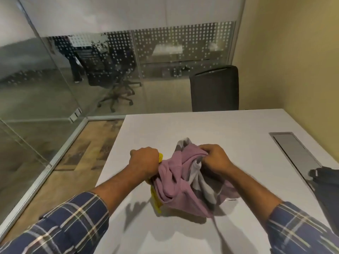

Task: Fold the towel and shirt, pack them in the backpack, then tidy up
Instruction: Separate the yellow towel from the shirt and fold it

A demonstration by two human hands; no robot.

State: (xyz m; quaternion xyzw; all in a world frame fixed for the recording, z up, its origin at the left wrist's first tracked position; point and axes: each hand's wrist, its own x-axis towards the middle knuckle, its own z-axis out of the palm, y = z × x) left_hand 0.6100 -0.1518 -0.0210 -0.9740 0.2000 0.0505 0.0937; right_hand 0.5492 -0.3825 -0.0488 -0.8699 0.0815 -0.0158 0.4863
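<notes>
A crumpled bundle of cloth sits lifted at the middle of the white table (229, 125). Its bulk is a pink-purple shirt (172, 184) with grey and white striped parts. A yellow towel (156, 200) shows at the bundle's left edge and below it. My left hand (145, 158) grips the left end of the bundle, where yellow cloth pokes out by the knuckles. My right hand (214, 158) pinches a fold of the shirt at the top right. A dark backpack (326, 187) lies at the table's right edge, cut off by the frame.
A metal cable hatch (293, 153) is set into the table at the right. A dark chair (214, 88) stands behind the table's far edge. Glass walls run along the left and back, a yellow wall on the right.
</notes>
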